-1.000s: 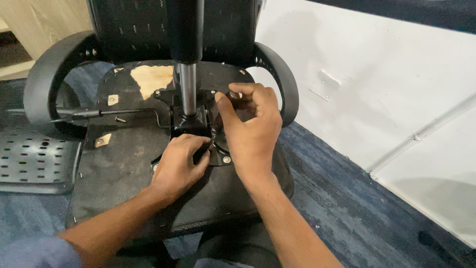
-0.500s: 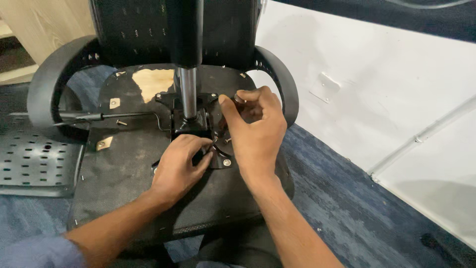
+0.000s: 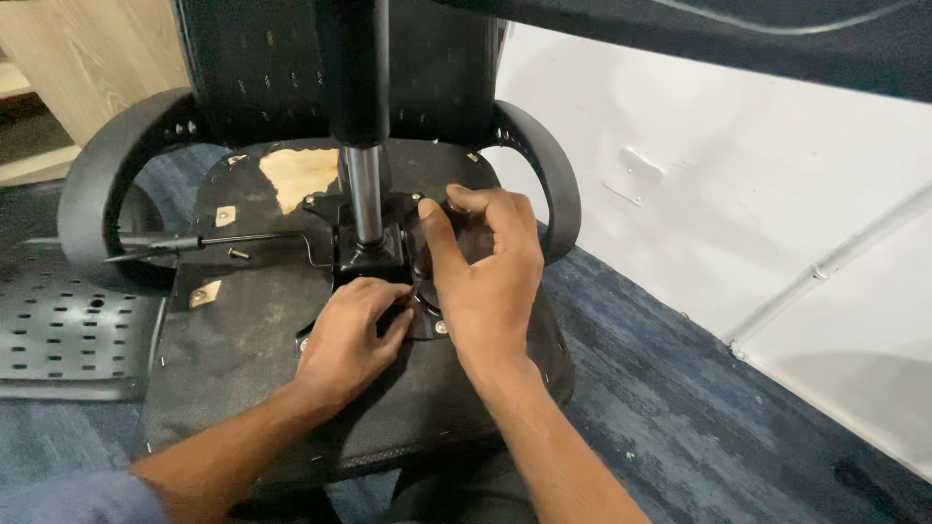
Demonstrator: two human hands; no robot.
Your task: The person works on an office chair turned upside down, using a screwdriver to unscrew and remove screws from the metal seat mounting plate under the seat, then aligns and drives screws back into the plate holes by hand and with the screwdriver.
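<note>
Chair seat (image 3: 243, 388) lies upside down on the floor, black mechanism plate (image 3: 374, 254) at its middle. Left hand (image 3: 349, 340) presses curled fingers on the plate edge; right hand (image 3: 485, 277) pinches a dark part beside the metal column (image 3: 363, 194)

Bare forearms — blue-grey left sleeve (image 3: 58, 497)
</note>
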